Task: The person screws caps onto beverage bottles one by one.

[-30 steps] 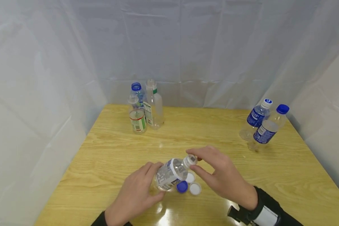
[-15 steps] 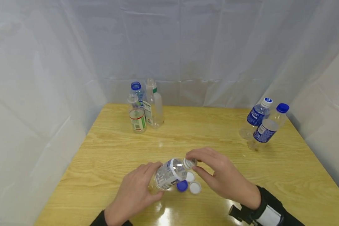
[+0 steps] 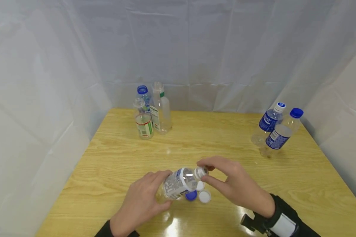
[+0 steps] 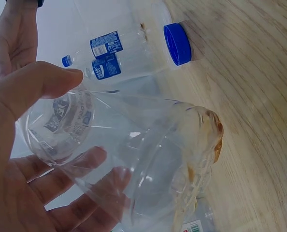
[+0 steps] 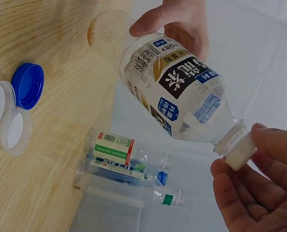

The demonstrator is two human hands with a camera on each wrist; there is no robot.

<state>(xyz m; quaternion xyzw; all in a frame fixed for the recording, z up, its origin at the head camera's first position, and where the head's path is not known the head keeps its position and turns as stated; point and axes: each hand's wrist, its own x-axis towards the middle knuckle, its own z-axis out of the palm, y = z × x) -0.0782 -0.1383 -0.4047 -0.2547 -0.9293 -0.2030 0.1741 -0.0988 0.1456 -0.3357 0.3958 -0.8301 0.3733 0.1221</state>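
Near the front of the table (image 3: 225,138), a clear bottle (image 3: 175,185) is held at a tilt

The clear bottle leans with its top toward the right hand (image 3: 232,184). Some brown shows at its bottom. The grip of the left hand (image 3: 142,200) is wrapped around the low part of the clear bottle. The grip of the right hand is pinched on a small white cap (image 5: 241,152) at the bottle's top.

Just under the clear bottle, a blue cap (image 3: 191,196), a loose white cap (image 3: 205,197) and another loose white cap (image 3: 200,186) lie close together on the table.

Farther back on the left stand a blue bottle (image 3: 143,93), a red-and-green-label bottle (image 3: 144,126) and a tall see-through bottle (image 3: 165,113), all bunched up. Back on the right, a white-topped bottle (image 3: 267,123) stands just beside a blue-topped bottle (image 3: 277,140).

Behind everything hangs a big white sheet (image 3: 178,49).
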